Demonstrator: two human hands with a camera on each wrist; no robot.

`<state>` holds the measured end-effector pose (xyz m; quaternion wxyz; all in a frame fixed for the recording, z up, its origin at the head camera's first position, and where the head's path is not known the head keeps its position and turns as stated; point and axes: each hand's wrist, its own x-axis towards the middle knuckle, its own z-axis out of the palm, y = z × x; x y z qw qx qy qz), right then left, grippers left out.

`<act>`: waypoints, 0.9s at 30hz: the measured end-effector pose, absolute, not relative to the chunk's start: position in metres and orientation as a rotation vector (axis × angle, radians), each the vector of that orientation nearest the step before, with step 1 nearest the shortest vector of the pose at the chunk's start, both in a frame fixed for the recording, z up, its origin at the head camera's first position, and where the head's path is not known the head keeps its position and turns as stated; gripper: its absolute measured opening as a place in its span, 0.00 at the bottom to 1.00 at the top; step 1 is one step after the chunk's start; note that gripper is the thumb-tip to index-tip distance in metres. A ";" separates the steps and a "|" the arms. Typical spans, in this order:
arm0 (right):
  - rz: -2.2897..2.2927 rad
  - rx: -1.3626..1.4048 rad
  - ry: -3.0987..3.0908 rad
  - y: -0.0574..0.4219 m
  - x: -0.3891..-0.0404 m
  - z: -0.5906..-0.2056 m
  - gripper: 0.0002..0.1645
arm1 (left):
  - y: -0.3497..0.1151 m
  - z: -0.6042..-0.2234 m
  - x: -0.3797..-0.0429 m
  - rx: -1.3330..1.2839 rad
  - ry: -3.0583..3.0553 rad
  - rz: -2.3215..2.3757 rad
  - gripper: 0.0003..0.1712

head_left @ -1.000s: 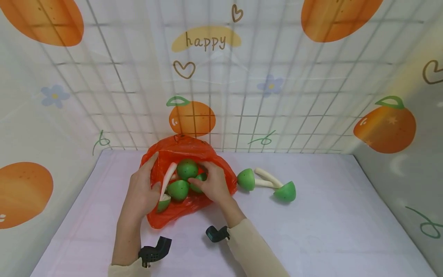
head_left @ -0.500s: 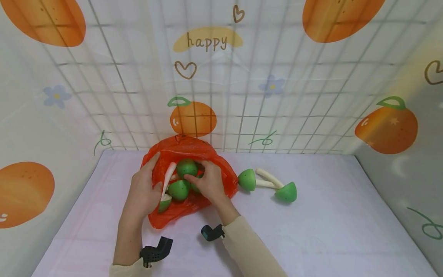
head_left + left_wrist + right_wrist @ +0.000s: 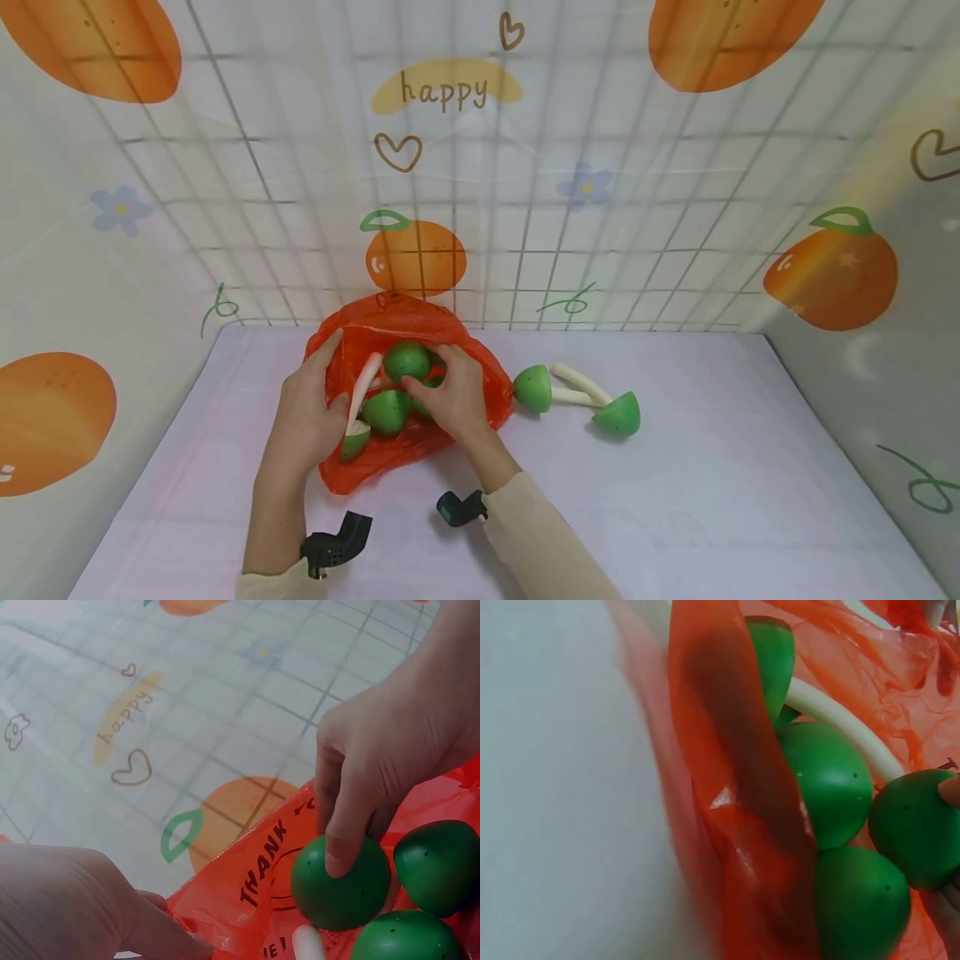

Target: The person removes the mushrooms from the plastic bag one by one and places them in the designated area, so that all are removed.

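Note:
A red plastic bag [image 3: 401, 312] lies with its mouth toward me, several toy mushrooms with green caps and pale stems inside. At the bag's left side, my left hand [image 3: 303, 417] grips the edge of the plastic, fingers behind it and thumb in front. My right hand [image 3: 459, 398] reaches into the mouth and pinches the round green cap of one toy mushroom [image 3: 341, 892] between thumb and fingers. Below it sit two more green caps, one of them a mushroom cap [image 3: 386, 412] in front. A pale stem [image 3: 365, 387] leans near my left thumb.
Two more toy mushrooms lie right of the bag, one with its cap [image 3: 534, 389] close to the plastic, the other cap [image 3: 618, 415] farther right. The white table [image 3: 712, 483] ends at a printed curtain [image 3: 517, 208] over a wire grid.
My right hand has shifted slightly left and up, its thumb moving from beside the right-hand cap onto the upper cap. My left hand keeps its hold on the bag.

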<state>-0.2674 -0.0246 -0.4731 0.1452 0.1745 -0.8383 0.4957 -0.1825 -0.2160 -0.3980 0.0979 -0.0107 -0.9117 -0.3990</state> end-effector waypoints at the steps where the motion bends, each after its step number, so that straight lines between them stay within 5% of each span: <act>1: 1.445 0.514 -2.395 -0.024 -0.267 -0.473 0.31 | -0.216 -0.398 -0.183 -0.033 -2.698 -1.179 0.46; 27: 1.552 0.712 -2.354 0.028 -0.222 -0.424 0.32 | -0.211 -0.399 -0.183 -0.028 -2.723 -1.176 0.47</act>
